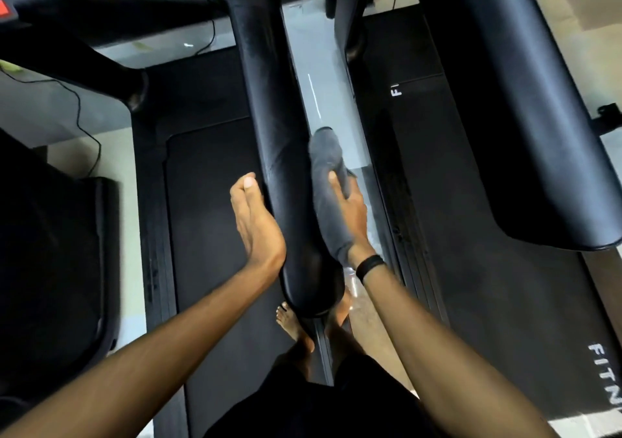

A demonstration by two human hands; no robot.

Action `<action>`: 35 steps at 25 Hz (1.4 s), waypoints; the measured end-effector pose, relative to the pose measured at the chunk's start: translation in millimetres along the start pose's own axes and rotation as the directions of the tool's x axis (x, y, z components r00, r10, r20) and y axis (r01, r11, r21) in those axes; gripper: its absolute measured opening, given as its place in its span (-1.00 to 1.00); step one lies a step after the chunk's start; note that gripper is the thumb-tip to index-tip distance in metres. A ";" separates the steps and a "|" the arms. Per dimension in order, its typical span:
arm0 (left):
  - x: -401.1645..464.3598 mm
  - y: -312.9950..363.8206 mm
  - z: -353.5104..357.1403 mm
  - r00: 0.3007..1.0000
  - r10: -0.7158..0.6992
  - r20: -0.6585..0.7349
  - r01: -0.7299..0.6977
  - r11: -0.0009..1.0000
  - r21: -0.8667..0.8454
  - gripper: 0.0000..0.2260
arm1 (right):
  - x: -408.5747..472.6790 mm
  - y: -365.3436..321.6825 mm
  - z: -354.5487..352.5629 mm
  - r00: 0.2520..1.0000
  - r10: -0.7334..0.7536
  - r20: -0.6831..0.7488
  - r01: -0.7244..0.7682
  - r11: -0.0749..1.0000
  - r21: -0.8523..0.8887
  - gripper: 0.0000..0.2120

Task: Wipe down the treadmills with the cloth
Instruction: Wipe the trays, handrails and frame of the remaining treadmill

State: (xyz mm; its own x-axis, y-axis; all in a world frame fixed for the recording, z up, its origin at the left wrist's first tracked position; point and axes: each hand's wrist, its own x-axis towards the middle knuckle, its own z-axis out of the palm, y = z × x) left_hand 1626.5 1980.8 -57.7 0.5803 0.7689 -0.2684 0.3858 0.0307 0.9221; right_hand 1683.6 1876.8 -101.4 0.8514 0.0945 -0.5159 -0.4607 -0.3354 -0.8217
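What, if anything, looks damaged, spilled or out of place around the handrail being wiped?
Nothing stands out. The right hand presses the grey cloth against the black handrail, the left hand rests flat on its other side. A loose black cable trails on the floor at left, nothing more.

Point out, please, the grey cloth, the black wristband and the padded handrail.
grey cloth (pixel 325 181): head view, middle of the fabric.
black wristband (pixel 369 265): head view, band on the right wrist.
padded handrail (pixel 269 107): head view, upper padded surface.
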 end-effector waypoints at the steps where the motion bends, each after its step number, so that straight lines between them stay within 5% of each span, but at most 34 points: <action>1: -0.7 -0.5 0.0 1.000 0.027 0.012 -0.027 0.999 0.036 -0.43 | 7.3 17.2 -7.6 0.992 0.110 0.055 -0.114 0.992 0.060 -0.47; 4: 0.0 2.9 1.6 0.999 0.033 -0.036 -0.033 0.999 0.026 -0.53 | -63.0 40.9 -13.5 0.974 0.205 -0.092 -0.209 0.977 -0.032 -0.32; 7: -2.2 2.7 1.2 0.994 -0.080 -0.073 0.076 0.996 -0.055 -0.62 | -106.7 19.1 8.5 0.969 -0.071 -0.237 -0.017 0.938 -0.347 -0.45; 9: -4.3 7.4 1.9 0.994 -0.083 -0.070 0.079 0.995 -0.059 -0.63 | -63.7 -10.7 12.7 0.961 -0.168 -0.220 0.090 0.941 -0.326 -0.45; 13: -3.1 3.8 -0.6 0.998 -0.052 -0.021 0.051 0.998 -0.038 -0.53 | 31.2 17.9 3.4 0.984 0.176 0.000 -0.174 0.970 0.172 -0.57; 16: -0.7 4.9 0.6 1.000 -0.010 -0.015 0.009 1.000 -0.018 -0.53 | -29.6 45.3 -9.6 0.940 0.339 -0.025 -0.335 0.937 0.097 -0.47; 19: -0.1 2.5 -0.4 0.999 -0.032 -0.013 0.032 0.999 -0.039 -0.58 | -99.9 23.4 4.9 0.967 0.069 -0.247 -0.141 0.947 -0.288 -0.42; 21: -1.7 3.0 0.0 1.000 -0.020 -0.012 0.020 0.999 -0.036 -0.53 | -80.1 -18.2 16.5 0.940 -0.193 -0.282 0.068 0.914 -0.400 -0.51; 23: 0.6 4.4 0.1 0.999 -0.032 -0.036 0.031 0.999 -0.044 -0.52 | -21.2 -43.1 22.5 0.966 -0.175 -0.189 0.117 0.952 -0.282 -0.52; 25: 1.4 1.3 -0.5 0.999 -0.046 -0.026 0.045 0.999 -0.025 -0.59 | 23.8 -41.6 10.8 0.997 -0.038 -0.074 0.036 0.999 -0.033 -0.51; 27: 1.2 0.7 -1.1 1.000 -0.021 0.005 0.021 0.999 -0.030 -0.73 | 20.1 -25.0 -3.6 0.998 0.037 0.042 -0.039 0.998 0.039 -0.50; 31: 12.6 7.6 -3.5 1.000 -0.009 0.018 0.011 0.996 -0.094 -0.72 | -70.9 -0.4 -11.6 0.984 0.133 -0.118 -0.154 0.969 -0.193 -0.49; 35: 53.6 24.1 -5.5 0.999 0.045 -0.017 -0.047 0.992 -0.120 -0.63 | -85.4 -55.8 32.3 0.958 -0.191 -0.213 0.041 0.828 -0.560 -0.29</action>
State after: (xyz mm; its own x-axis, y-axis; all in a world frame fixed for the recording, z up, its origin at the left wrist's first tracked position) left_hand 1663.0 2026.2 -48.3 0.5850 0.7802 -0.2214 0.2689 0.0710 0.9605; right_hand 1628.5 1917.8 -19.3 0.9573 -0.0453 -0.2854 -0.2063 -0.7986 -0.5654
